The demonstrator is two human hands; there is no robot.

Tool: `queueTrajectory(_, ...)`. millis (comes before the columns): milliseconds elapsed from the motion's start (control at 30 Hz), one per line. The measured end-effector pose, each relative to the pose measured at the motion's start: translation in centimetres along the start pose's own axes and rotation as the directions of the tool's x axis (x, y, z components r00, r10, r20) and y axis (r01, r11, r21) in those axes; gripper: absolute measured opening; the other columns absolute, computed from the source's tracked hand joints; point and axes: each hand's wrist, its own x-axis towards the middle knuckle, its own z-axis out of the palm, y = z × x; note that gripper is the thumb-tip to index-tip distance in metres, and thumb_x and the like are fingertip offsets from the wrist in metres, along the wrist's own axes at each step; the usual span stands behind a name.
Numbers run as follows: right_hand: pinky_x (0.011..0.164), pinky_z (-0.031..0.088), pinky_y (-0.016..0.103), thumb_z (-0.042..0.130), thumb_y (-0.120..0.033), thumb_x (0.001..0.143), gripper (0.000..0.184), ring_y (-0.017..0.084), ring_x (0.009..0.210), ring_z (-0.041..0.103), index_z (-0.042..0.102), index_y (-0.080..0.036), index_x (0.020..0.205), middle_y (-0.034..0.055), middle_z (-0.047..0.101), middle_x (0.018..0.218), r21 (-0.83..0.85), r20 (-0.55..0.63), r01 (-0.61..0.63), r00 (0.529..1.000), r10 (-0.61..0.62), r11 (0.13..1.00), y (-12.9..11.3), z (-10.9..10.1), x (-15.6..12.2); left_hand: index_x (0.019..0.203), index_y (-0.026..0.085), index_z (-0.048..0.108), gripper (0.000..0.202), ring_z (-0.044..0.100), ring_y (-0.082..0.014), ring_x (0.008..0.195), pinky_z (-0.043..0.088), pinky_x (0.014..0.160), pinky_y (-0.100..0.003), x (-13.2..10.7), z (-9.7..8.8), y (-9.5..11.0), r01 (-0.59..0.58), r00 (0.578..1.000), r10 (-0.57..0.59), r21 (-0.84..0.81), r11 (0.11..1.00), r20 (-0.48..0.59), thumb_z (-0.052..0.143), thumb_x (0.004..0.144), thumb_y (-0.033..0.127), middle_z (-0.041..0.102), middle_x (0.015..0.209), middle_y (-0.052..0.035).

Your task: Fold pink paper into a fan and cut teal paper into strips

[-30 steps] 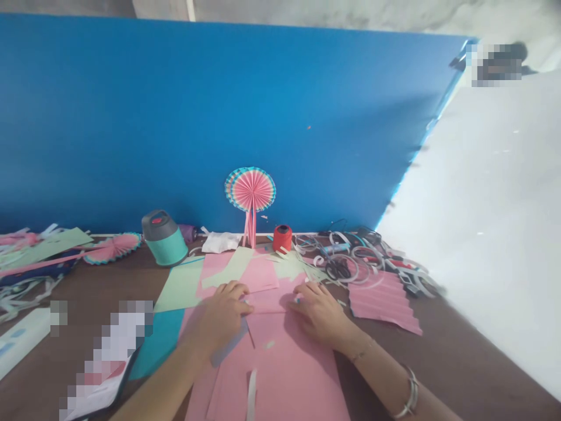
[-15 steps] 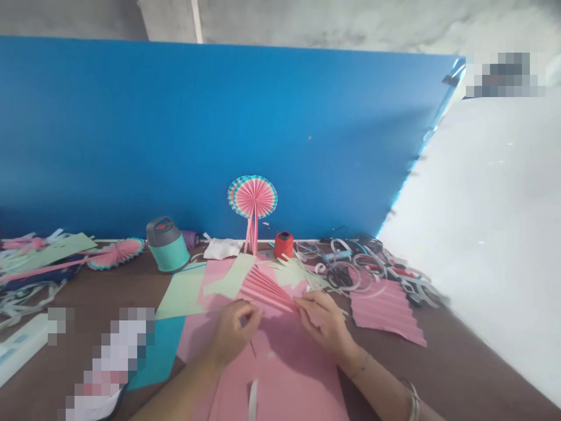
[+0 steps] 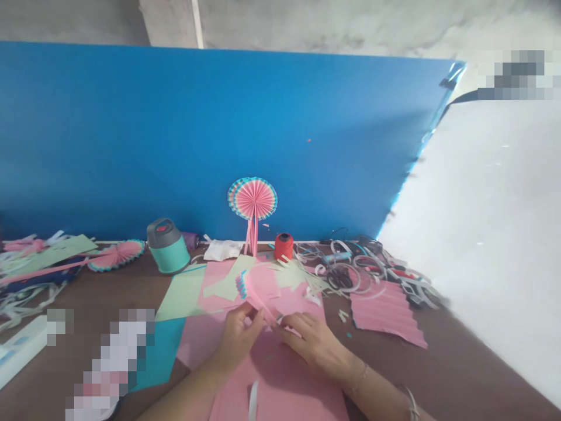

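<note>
My left hand (image 3: 239,339) and my right hand (image 3: 311,345) pinch a pleated pink paper strip (image 3: 254,292) between them, holding it lifted and tilted above a flat pink sheet (image 3: 284,386). The strip is squeezed into a narrow stack with a blue-striped end pointing up and left. Both hands have their fingers closed on its lower end. A bracelet shows on my right wrist.
A finished pink and teal paper fan (image 3: 253,199) stands against the blue board (image 3: 175,128). Nearby are a red thread spool (image 3: 284,245), a teal bottle (image 3: 168,247), scissors among paper strips (image 3: 346,272), a pleated pink sheet (image 3: 388,313), green paper (image 3: 182,292) and another fan (image 3: 116,254).
The pleated paper, pressed flat a second ago, was lifted and fanned, then gathered into a narrow stack. My hands drew closer together and toward me.
</note>
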Motion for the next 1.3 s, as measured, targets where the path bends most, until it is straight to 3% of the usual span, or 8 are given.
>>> queueTrajectory(133, 0.078, 0.042, 0.031, 0.044, -0.012, 0.087, 0.033, 0.018, 0.09, 0.054, 0.052, -0.017, 0.118, 0.0092, 0.062, 0.095, -0.052, -0.171, -0.016, 0.985, 0.007, 0.999, -0.1, -0.6, -0.8, 0.086, 0.017, 0.061, 0.022, 0.052, -0.0186, 0.076, 0.039, 0.071, -0.03, 0.3, -0.8, -0.7, -0.26, 0.95, 0.306, 0.393, 0.882, -0.058, 0.039, 0.085, 0.02, 0.057, 0.076, -0.0044)
queueTrajectory(267, 0.094, 0.033, 0.038, 0.05, -0.017, 0.084, 0.036, 0.022, 0.108, 0.047, 0.053, -0.021, 0.119, 0.0086, 0.061, 0.105, -0.171, -0.302, -0.106, 0.952, 0.05, 0.98, -0.3, -0.4, -0.9, 0.111, 0.02, 0.055, 0.033, 0.048, -0.0203, 0.082, 0.037, 0.073, -0.034, 0.3, -1.1, -0.7, -0.393, 0.911, 0.382, 0.612, 0.686, 0.157, 0.038, 0.085, 0.011, 0.055, 0.086, -0.0056)
queueTrajectory(400, 0.101, 0.021, 0.041, 0.049, -0.022, 0.086, 0.032, 0.022, 0.11, 0.044, 0.053, -0.02, 0.117, 0.0068, 0.061, 0.109, -0.164, -0.144, -0.157, 0.981, 0.133, 0.974, 0.2, 0.9, -0.5, 0.101, 0.019, 0.057, 0.028, 0.047, -0.0208, 0.083, 0.036, 0.075, -0.036, -0.2, -0.8, 0.0, -0.507, 0.861, 0.302, 0.64, 0.577, 0.41, 0.042, 0.081, 0.006, 0.055, 0.088, -0.0054)
queueTrajectory(500, 0.094, 0.025, 0.037, 0.05, -0.017, 0.085, 0.013, 0.017, 0.09, 0.05, 0.06, -0.02, 0.092, 0.003, 0.062, 0.089, -0.086, 0.004, -0.219, 0.975, 0.22, 0.972, 0.9, 1.8, -0.6, 0.089, 0.019, 0.058, 0.019, 0.047, -0.021, 0.08, 0.037, 0.073, -0.036, -0.4, -0.7, 0.4, -0.547, 0.828, 0.236, 0.638, 0.541, 0.509, 0.043, 0.083, 0.01, 0.056, 0.086, -0.0048)
queueTrajectory(633, 0.076, 0.029, 0.032, 0.049, -0.014, 0.084, 0.012, 0.015, 0.075, 0.046, 0.057, -0.018, 0.077, 0.0026, 0.058, 0.076, -0.085, 0.142, -0.227, 0.961, 0.238, 0.97, 1.2, 2.1, -1.0, 0.088, 0.02, 0.058, 0.019, 0.048, -0.0204, 0.083, 0.037, 0.077, -0.036, -0.5, -0.7, 0.0, -0.539, 0.828, 0.236, 0.603, 0.588, 0.509, 0.04, 0.088, 0.015, 0.056, 0.087, -0.0045)
queueTrajectory(867, 0.075, 0.031, 0.03, 0.049, -0.015, 0.085, 0.017, 0.017, 0.08, 0.049, 0.062, -0.021, 0.093, 0.0031, 0.059, 0.083, 0.028, 0.253, -0.344, 0.911, 0.326, 0.939, 1.6, 1.6, -1.1, 0.089, 0.023, 0.064, 0.027, 0.051, -0.0174, 0.085, 0.04, 0.077, -0.031, -0.4, -1.0, -1.1, -0.448, 0.873, 0.248, 0.491, 0.747, 0.419, 0.037, 0.091, 0.021, 0.057, 0.084, -0.0033)
queueTrajectory(1100, 0.071, 0.04, 0.027, 0.043, -0.011, 0.086, 0.027, 0.017, 0.081, 0.054, 0.065, -0.021, 0.099, 0.0052, 0.06, 0.082, 0.23, 0.213, -0.481, 0.873, 0.439, 0.846, 2.0, 1.5, -1.2, 0.089, 0.026, 0.067, 0.028, 0.054, -0.018, 0.088, 0.04, 0.076, -0.028, 0.4, -2.1, -1.3, -0.267, 0.918, 0.094, 0.427, 0.864, 0.385, 0.04, 0.087, 0.02, 0.062, 0.086, -0.0025)
queueTrajectory(1300, 0.067, 0.042, 0.027, 0.046, -0.018, 0.085, 0.014, 0.016, 0.074, 0.056, 0.06, -0.016, 0.082, 0.0042, 0.061, 0.078, 0.323, 0.217, -0.629, 0.777, 0.591, 0.707, 2.1, 1.4, -0.7, 0.084, 0.024, 0.063, 0.019, 0.058, -0.0163, 0.084, 0.04, 0.07, -0.024, 0.7, -2.0, -1.3, -0.003, 0.961, -0.09, 0.334, 0.943, 0.263, 0.045, 0.081, 0.021, 0.065, 0.088, -0.0009)
